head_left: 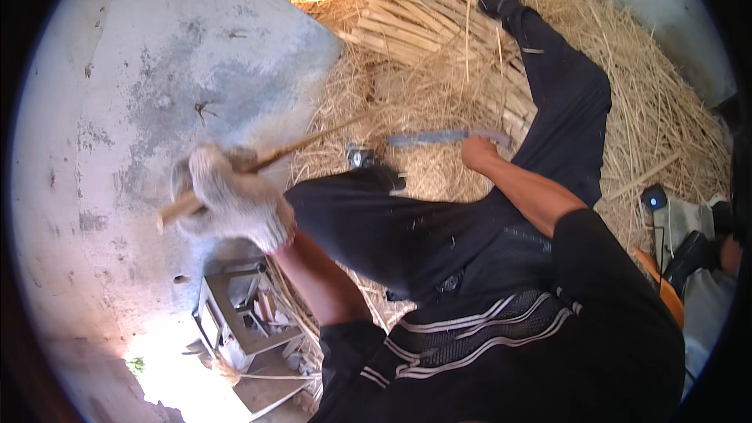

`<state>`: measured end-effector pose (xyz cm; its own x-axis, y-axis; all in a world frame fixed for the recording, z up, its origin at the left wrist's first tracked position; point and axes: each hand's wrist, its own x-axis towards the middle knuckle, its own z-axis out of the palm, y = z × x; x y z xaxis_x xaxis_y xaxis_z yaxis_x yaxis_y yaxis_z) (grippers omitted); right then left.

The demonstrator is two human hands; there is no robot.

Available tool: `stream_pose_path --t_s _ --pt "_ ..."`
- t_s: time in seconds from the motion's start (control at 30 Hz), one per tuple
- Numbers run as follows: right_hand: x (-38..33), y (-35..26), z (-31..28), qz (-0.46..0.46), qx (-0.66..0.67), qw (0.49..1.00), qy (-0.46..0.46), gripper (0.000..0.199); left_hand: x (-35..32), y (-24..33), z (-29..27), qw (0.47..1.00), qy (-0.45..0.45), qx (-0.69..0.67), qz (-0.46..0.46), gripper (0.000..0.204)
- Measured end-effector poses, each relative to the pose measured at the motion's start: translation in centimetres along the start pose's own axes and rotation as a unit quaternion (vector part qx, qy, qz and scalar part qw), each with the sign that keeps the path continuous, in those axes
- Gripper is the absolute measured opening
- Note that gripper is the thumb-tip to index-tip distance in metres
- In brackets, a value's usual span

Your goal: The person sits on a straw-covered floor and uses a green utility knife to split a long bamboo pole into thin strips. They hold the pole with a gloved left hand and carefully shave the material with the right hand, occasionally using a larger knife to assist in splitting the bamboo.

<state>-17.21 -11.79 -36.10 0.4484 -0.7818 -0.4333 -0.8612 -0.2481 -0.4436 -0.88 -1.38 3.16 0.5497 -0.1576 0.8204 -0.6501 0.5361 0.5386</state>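
My left hand [231, 200] wears a thick pale work glove and is closed around a long thin cane stick [301, 143] that slants up to the right over the straw. My right hand [478, 153] is bare and grips the handle of a long flat knife [427, 139] whose blade points left, just above my bent knee. The stick's far tip and the blade's tip lie close together but apart. My legs in dark trousers [564, 86] stretch across the straw.
Loose straw [650, 110] covers the ground. A bundle of split cane strips [407, 19] lies at the top. A grey concrete wall [172, 63] fills the left. A small metal stool frame [235, 313] stands low left. Another person's arm [732, 254] is at the right edge.
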Motion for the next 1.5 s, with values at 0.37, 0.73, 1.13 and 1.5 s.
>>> stream_pose_path --t_s 0.37,0.73,1.13,1.5 --pt "-14.2 -15.4 -18.2 -0.368 0.339 0.857 0.119 0.036 1.8 2.6 0.4 0.982 0.078 0.158 -0.071 0.035" --pt "-18.8 -18.1 -18.3 -0.382 0.323 0.849 0.170 0.024 -0.1 -4.3 -0.8 0.997 0.016 0.071 -0.035 0.024" --pt "-14.2 -15.6 -12.8 -0.237 0.155 0.949 0.136 0.016 -1.3 -2.5 -0.9 0.990 0.037 0.082 -0.106 0.021" --pt "-9.0 -14.2 -11.0 -0.260 0.161 0.943 0.131 0.020 -1.0 -3.3 -1.2 0.995 0.038 0.046 -0.083 0.025"
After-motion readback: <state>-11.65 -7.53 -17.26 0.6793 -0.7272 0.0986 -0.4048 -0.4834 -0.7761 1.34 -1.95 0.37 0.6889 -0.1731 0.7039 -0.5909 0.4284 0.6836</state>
